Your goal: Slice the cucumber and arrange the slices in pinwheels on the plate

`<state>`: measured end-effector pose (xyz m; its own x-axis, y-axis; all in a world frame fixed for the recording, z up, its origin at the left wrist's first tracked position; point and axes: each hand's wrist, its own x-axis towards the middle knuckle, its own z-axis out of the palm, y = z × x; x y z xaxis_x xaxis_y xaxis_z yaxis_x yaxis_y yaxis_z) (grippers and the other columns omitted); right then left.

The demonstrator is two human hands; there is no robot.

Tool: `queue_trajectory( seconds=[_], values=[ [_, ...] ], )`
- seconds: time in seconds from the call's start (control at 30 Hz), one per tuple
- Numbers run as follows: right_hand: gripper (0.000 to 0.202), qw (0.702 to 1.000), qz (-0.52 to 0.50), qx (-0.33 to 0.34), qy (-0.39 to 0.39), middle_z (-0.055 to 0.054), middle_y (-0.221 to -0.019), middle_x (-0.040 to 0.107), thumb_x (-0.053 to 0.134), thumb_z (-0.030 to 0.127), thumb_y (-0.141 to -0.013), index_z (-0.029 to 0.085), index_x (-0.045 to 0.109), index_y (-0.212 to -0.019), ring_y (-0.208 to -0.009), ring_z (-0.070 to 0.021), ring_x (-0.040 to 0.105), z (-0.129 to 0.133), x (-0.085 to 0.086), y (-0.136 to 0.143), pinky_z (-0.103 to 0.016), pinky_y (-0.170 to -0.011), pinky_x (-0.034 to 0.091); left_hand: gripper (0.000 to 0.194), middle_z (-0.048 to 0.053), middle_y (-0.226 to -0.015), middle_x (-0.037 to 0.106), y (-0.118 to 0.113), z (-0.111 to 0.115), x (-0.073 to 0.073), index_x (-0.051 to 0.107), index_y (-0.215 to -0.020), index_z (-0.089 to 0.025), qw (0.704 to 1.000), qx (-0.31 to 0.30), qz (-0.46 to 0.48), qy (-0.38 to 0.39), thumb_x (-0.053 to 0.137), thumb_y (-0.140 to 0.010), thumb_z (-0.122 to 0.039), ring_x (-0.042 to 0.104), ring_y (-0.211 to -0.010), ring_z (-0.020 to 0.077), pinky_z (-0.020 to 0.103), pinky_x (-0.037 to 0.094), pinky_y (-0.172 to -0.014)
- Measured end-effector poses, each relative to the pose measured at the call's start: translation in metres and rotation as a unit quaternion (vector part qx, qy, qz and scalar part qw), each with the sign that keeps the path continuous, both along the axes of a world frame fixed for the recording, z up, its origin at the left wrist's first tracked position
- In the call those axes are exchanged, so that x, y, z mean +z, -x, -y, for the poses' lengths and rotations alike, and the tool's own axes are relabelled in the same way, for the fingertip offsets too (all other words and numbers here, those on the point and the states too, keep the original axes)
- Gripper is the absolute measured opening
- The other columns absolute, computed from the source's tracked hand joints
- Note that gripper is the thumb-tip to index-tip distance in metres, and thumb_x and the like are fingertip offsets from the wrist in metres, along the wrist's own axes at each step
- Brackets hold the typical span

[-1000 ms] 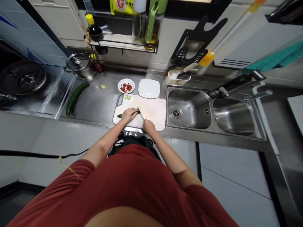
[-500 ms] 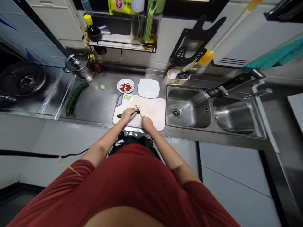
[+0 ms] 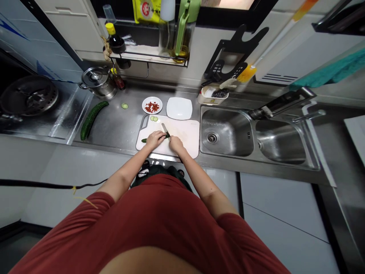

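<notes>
On the white cutting board [image 3: 186, 139], my left hand [image 3: 154, 140] is closed over a dark green cucumber [image 3: 144, 140], whose end shows at the left of the fingers. My right hand [image 3: 176, 145] grips a knife [image 3: 165, 128], its blade lying across the cucumber near my left fingertips. Two pale cucumber slices [image 3: 154, 118] rest at the board's upper left. Behind the board are a round white plate [image 3: 144, 106] of chopped red pieces and a bare white dish [image 3: 179, 108].
A whole cucumber [image 3: 91, 120] and another slice [image 3: 124, 106] lie left on the steel counter. A lidded pot [image 3: 99, 83] stands behind them, a pan [image 3: 27, 95] farther left. Right of the board is a double sink [image 3: 228, 131].
My right hand and the knife have shifted slightly left, and more green cucumber shows beside the blade. My left hand keeps its hold. The whole view has tilted up a little.
</notes>
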<state>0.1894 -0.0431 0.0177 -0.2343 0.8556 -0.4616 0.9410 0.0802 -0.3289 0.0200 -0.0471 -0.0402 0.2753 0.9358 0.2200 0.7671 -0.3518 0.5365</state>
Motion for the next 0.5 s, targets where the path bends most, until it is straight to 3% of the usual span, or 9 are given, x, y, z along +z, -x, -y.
queue_trajectory(
  seconds=[0.5],
  values=[
    [0.029, 0.999, 0.031, -0.001, 0.041, -0.018, -0.110, 0.066, 0.043, 0.014, -0.091, 0.012, 0.061, -0.114, -0.100, -0.0249, 0.064, 0.038, 0.001, -0.032, -0.029, -0.078, 0.047, 0.027, 0.005, -0.106, 0.069, 0.000, -0.001, 0.002, 0.069, -0.113, -0.025, 1.000, 0.000, 0.004, -0.008, 0.053, -0.093, -0.031, 0.062, -0.099, 0.0182, 0.031, 0.048, -0.090]
  ],
)
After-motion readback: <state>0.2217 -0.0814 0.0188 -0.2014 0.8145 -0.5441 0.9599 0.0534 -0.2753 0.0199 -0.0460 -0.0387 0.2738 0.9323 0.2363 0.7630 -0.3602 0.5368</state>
